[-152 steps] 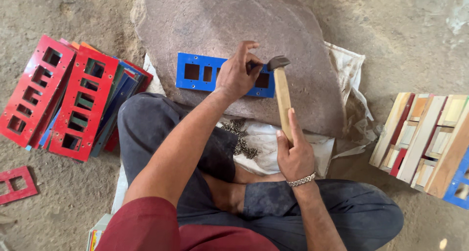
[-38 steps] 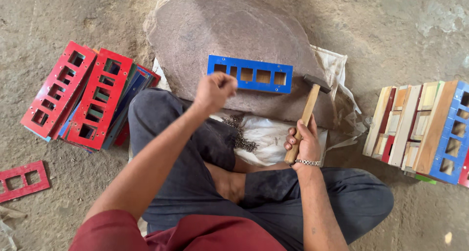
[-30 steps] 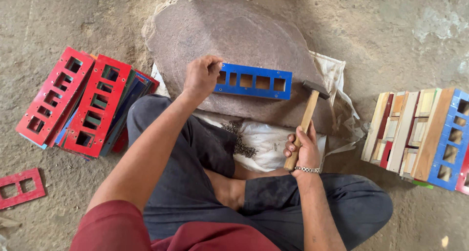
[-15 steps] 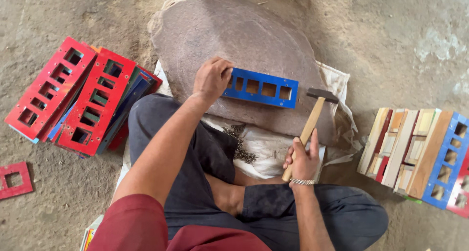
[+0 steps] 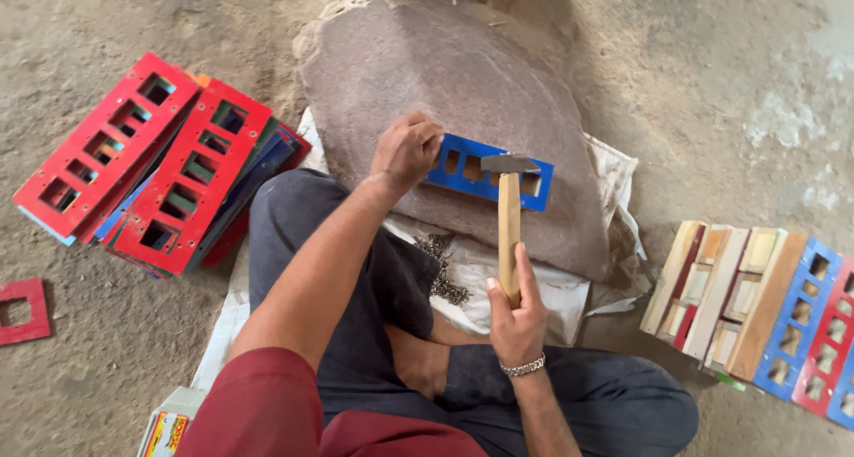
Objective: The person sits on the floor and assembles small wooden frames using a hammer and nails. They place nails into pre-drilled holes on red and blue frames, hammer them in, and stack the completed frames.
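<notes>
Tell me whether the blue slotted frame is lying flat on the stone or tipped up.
Lying flat. The blue slotted frame rests face up on the stone slab, its cut-outs open to the camera; the left hand pins one end.

Blue frame (image 5: 487, 172), red frames (image 5: 142, 159), seemingly brownish-grey stone slab (image 5: 445, 74), pale-wood hammer (image 5: 508, 226).

Wooden-handled hammer (image 5: 509, 234); painted blue frame (image 5: 487, 172); rough stone (image 5: 445, 74).

The person wears a dark red short-sleeved top; both forearms are bare. The trousers are dark slate-grey, of plain cloth. The feet are bare. A silver-coloured chain bracelet circles the wrist of the right hand (image 5: 518, 325). The left hand (image 5: 405, 150) carries no ring or band.
</notes>
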